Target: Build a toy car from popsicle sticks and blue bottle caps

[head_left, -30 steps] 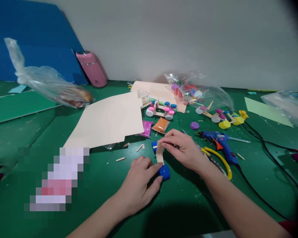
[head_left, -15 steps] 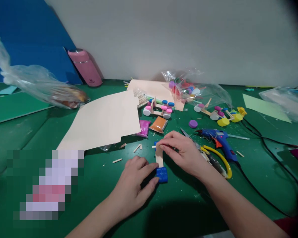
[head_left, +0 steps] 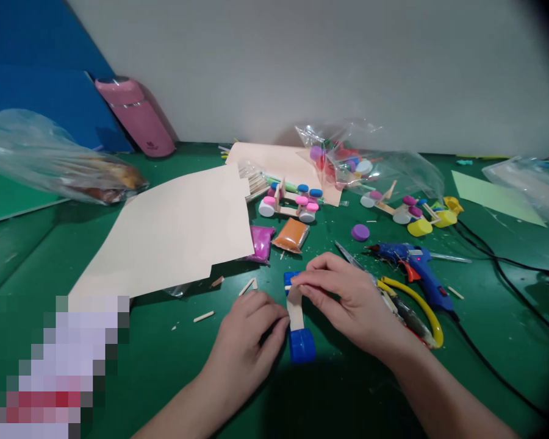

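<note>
Stretching between blue caps (head_left: 302,346) at the frame's lower centre, a wooden strip (head_left: 296,314) is pinched by fingers of the right hand (head_left: 348,299); any grip by the left hand (head_left: 247,341) cannot be told.

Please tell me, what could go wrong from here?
The glue gun lies just beyond the right hand with a small light glowing, so its nozzle may be hot and could burn that hand. Also, the thin wooden strip pinched by the right hand might crack if bent too far.
</note>
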Demonstrator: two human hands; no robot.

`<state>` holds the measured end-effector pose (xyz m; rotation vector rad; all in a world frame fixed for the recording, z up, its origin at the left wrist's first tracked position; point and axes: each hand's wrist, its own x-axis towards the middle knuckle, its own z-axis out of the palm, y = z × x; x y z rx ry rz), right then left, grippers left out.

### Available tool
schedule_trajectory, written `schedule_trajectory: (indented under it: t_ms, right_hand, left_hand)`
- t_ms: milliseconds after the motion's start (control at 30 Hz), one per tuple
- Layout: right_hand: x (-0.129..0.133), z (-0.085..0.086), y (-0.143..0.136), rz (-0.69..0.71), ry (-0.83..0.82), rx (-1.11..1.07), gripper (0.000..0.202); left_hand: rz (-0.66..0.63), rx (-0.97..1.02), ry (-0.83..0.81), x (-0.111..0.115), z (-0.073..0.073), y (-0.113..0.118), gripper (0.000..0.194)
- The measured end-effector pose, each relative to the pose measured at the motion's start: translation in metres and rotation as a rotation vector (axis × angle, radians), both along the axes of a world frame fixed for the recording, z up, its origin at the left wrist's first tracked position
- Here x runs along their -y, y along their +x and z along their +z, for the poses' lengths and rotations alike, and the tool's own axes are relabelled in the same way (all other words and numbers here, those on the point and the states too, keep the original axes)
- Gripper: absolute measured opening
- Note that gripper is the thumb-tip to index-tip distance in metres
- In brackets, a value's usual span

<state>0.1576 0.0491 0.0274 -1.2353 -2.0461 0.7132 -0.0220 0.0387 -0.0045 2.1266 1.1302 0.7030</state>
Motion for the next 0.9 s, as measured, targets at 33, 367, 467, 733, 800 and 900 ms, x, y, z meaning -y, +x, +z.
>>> schedule_trajectory:
  t_ms: [33, 367, 467, 733, 800, 900]
  right_hand:
    - [0.000, 0.000, 0.000, 0.001, 0.001, -0.006, 0.021]
    - [0.001, 0.007, 0.005, -0.024, -0.053, -0.068, 0.018]
    - [0.002, 0.010, 0.005, -0.011, -0.055, -0.076, 0.019]
    - [0.005, 0.028, 0.013, -0.086, -0.012, -0.149, 0.016]
    - [0.007, 0.031, 0.014, -0.127, -0.045, -0.253, 0.014]
    - [0.011, 0.032, 0.012, -0.133, -0.205, -0.491, 0.010]
  left_hand:
    - [-0.004, 0.006, 0.022, 0.000, -0.002, -0.001, 0.017]
    - [0.079, 0.109, -0.072, -0.002, -0.002, -0.003, 0.012]
    - [0.113, 0.153, -0.105, -0.002, 0.001, -0.002, 0.012]
    - [0.203, 0.227, -0.108, 0.005, 0.015, -0.008, 0.010]
    - [0.240, 0.274, -0.184, 0.008, 0.023, -0.008, 0.010]
    - [0.257, 0.447, -0.485, 0.014, 0.034, -0.004, 0.016]
